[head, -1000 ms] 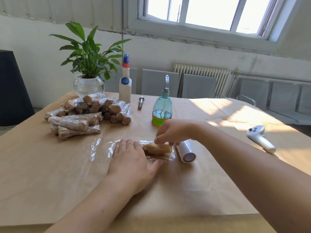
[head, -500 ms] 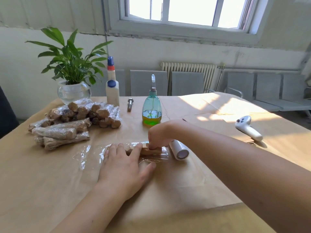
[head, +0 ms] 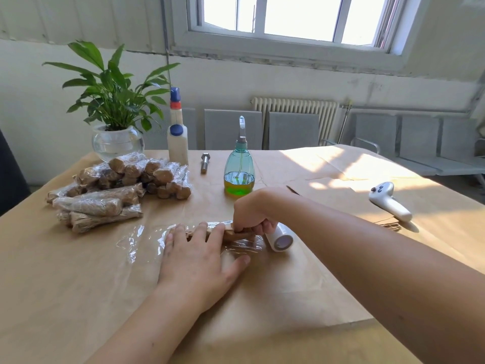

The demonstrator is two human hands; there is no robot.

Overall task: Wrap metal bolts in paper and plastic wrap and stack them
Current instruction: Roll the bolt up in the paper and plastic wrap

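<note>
Left hand (head: 199, 258) flat, fingers straight on plastic wrap (head: 139, 240); right hand (head: 249, 214) fingers curled around paper-wrapped bolt (head: 236, 233).

The left hand (head: 199, 256) and right hand (head: 252, 216) cover most of the paper-wrapped bolt (head: 236, 233). The plastic wrap roll's (head: 279, 237) far end sits behind the right wrist. At nine o'clock a dark object (head: 10, 177) is cropped, unidentifiable.

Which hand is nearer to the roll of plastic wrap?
Right. The right hand grips the paper-wrapped bolt directly beside the roll of plastic wrap, almost touching it. The left hand lies flat farther to the left.
</note>
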